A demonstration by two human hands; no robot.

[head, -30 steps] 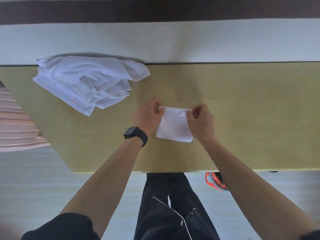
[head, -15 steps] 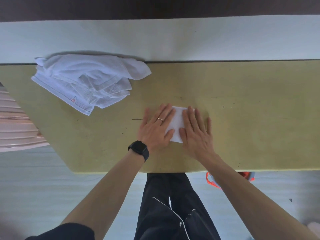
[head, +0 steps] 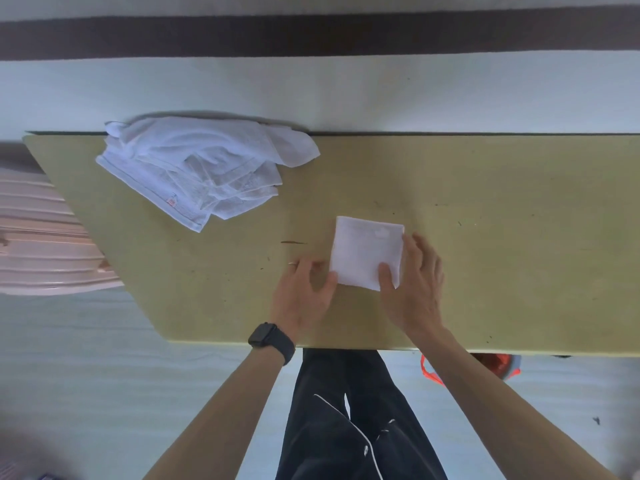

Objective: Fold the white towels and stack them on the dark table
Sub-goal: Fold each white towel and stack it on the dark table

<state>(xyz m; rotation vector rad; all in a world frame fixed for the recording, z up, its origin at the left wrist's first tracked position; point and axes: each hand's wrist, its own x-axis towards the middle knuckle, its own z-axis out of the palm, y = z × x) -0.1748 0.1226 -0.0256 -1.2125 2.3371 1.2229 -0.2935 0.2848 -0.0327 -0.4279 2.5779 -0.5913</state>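
Pale floor (head: pixel 86 375) all round, and a scuffed olive tabletop (head: pixel 485 271). Loose towel heap (head: pixel 194 168) sits at its far left corner. The folded towel (head: pixel 363 251) lies flat mid-tabletop, toward the near edge. Right hand (head: pixel 415 282) is relaxed, thumb flat on the towel; left hand (head: pixel 304 292) is loose, thumb touching its corner, gripping nothing.

left hand (head: pixel 304 292), right hand (head: pixel 412 289) slid apart; folded towel (head: pixel 363 251) uncovered
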